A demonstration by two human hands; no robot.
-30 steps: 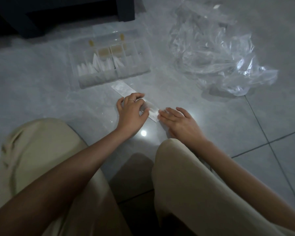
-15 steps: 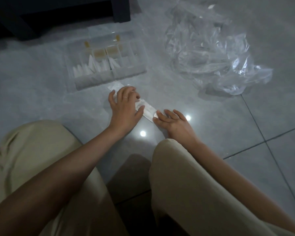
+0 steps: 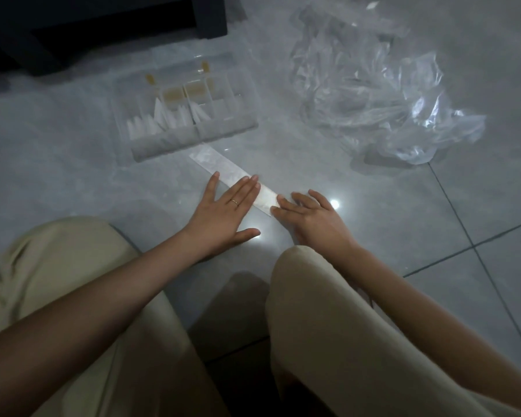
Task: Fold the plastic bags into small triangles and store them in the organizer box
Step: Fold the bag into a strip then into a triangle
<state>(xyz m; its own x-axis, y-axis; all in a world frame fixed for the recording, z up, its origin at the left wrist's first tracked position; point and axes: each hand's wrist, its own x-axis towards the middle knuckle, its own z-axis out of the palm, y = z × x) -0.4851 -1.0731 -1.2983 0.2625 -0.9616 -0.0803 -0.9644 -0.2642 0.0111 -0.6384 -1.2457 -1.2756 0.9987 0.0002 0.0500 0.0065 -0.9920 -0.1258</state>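
Note:
A clear plastic bag folded into a long narrow strip (image 3: 223, 166) lies diagonally on the grey tile floor. My left hand (image 3: 223, 210) lies flat with straight fingers pressing the strip's middle. My right hand (image 3: 309, 215) presses the strip's near end with its fingertips. Beyond the strip stands the clear organizer box (image 3: 193, 139), open, with several white folded triangles (image 3: 166, 120) upright in its left compartments.
A heap of crumpled clear plastic bags (image 3: 370, 94) lies at the right back. A dark piece of furniture (image 3: 103, 28) stands behind the box. My knees in beige trousers (image 3: 328, 311) fill the foreground on both sides.
My left hand slid up along the strip, then came back toward the near end and flattened out from curled fingers. My right hand stayed on the strip's near end.

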